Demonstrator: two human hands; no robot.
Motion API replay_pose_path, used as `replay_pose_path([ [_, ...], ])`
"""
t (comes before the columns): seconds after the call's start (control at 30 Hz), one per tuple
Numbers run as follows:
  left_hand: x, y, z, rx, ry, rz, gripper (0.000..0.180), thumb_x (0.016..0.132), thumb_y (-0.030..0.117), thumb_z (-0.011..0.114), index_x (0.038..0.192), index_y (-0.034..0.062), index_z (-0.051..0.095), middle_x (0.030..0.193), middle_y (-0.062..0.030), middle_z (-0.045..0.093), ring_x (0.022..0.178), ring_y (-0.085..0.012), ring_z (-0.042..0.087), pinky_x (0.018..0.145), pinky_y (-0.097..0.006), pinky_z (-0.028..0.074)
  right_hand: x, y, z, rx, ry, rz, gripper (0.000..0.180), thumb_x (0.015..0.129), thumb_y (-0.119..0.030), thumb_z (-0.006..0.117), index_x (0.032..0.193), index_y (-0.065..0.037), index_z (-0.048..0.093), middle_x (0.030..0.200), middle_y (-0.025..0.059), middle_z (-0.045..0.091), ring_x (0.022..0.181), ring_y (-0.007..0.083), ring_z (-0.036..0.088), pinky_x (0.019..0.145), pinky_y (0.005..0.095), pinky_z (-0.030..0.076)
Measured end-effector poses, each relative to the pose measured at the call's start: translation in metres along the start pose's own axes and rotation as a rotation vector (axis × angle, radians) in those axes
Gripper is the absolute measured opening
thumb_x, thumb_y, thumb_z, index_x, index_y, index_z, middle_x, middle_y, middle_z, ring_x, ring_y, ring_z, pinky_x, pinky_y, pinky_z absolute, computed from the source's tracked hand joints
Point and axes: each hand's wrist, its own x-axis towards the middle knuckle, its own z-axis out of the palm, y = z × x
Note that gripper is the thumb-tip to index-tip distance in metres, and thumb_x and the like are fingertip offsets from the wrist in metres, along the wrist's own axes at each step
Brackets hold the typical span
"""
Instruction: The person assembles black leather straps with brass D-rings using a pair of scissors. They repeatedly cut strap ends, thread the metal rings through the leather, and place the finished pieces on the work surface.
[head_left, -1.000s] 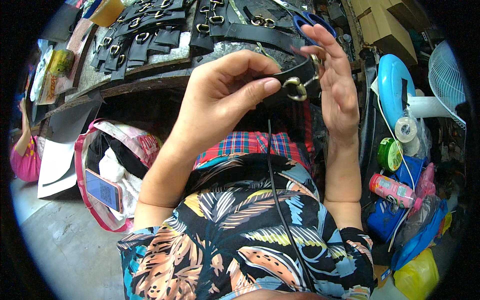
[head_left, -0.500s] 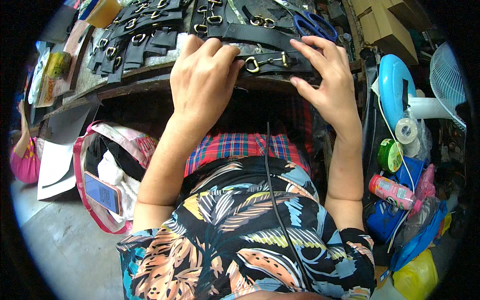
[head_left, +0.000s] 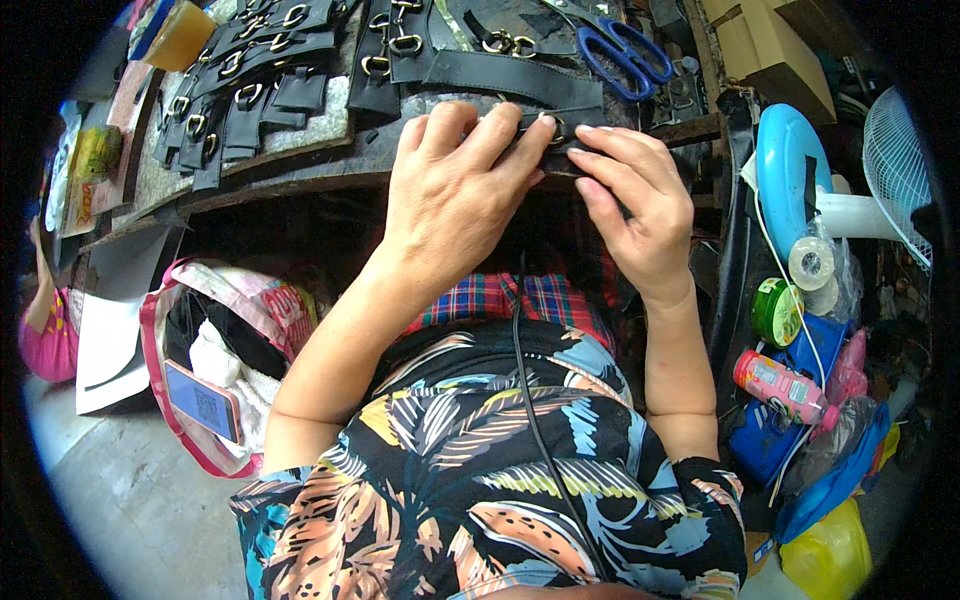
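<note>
At the near edge of the workbench, my left hand point(head_left: 455, 185) is closed over a black leather strap with metal hardware. Most of that strap lies hidden beneath its fingers. A gold-coloured ring point(head_left: 558, 131) on the strap shows between the two hands, by the left index fingertip. My right hand point(head_left: 640, 200) curves its fingers and thumb round the strap's right end, where a little dark leather shows. Just beyond my hands lies a longer black leather strip point(head_left: 520, 76). Blue-handled scissors point(head_left: 622, 62) rest at its right.
Many black straps with gold buckles point(head_left: 248, 95) lie at the bench's left. A pink-edged bag point(head_left: 160, 400) with a phone point(head_left: 203, 400) sits below. On my right are a blue-and-white fan point(head_left: 790, 160), a tape roll point(head_left: 810, 262) and a pink bottle point(head_left: 785, 388). Someone in pink is at far left.
My left hand has moved right and nearer to me, closing the gap to my right hand. The strap's hardware, plainly visible before, is now mostly covered. My right fingers have drawn together.
</note>
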Motion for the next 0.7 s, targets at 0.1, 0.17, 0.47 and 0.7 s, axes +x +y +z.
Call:
replay_pose_path([
  [0.1, 0.001, 0.001, 0.000, -0.004, 0.014, -0.005, 0.051, 0.076, 0.024, 0.079, 0.126, 0.0190, 0.069, 0.119, -0.0014, 0.062, 0.101, -0.0244, 0.056, 0.088, -0.039, 0.045, -0.001, 0.004, -0.007, 0.013, 0.057, 0.066, 0.023, 0.084, -0.003, 0.073, 0.107, -0.004, 0.076, 0.111, 0.0116, 0.073, 0.100, 0.0298, 0.067, 0.088, 0.0403, 0.054],
  [0.17, -0.001, 0.003, 0.000, -0.001, 0.006, -0.033, 0.054, 0.074, 0.020, 0.081, 0.127, 0.0210, 0.071, 0.120, -0.0025, 0.065, 0.100, -0.0257, 0.058, 0.089, -0.039, 0.047, -0.001, 0.004, -0.008, 0.024, 0.061, 0.104, 0.023, 0.087, -0.003, 0.071, 0.110, -0.003, 0.075, 0.113, 0.0125, 0.072, 0.103, 0.0295, 0.067, 0.091, 0.0401, 0.053],
  [0.47, -0.020, -0.024, -0.020, -0.249, 0.294, -0.104, 0.042, 0.078, 0.000, 0.078, 0.119, 0.0074, 0.072, 0.116, -0.0142, 0.065, 0.096, -0.0324, 0.062, 0.083, -0.041, 0.052, 0.004, 0.011, 0.000, -0.099, 0.159, 0.123, 0.022, 0.087, -0.012, 0.075, 0.108, -0.004, 0.074, 0.107, 0.0111, 0.069, 0.100, 0.0307, 0.063, 0.088, 0.0408, 0.051],
  [0.7, -0.027, -0.024, -0.027, -0.011, 0.072, -0.068, 0.032, 0.076, 0.011, 0.080, 0.108, 0.0171, 0.078, 0.111, -0.0037, 0.072, 0.096, -0.0278, 0.061, 0.083, -0.037, 0.051, 0.014, 0.012, 0.008, -0.218, 0.122, 0.263, 0.025, 0.079, -0.022, 0.085, 0.079, -0.006, 0.065, 0.086, 0.0063, 0.063, 0.081, 0.0277, 0.058, 0.073, 0.0393, 0.047],
])
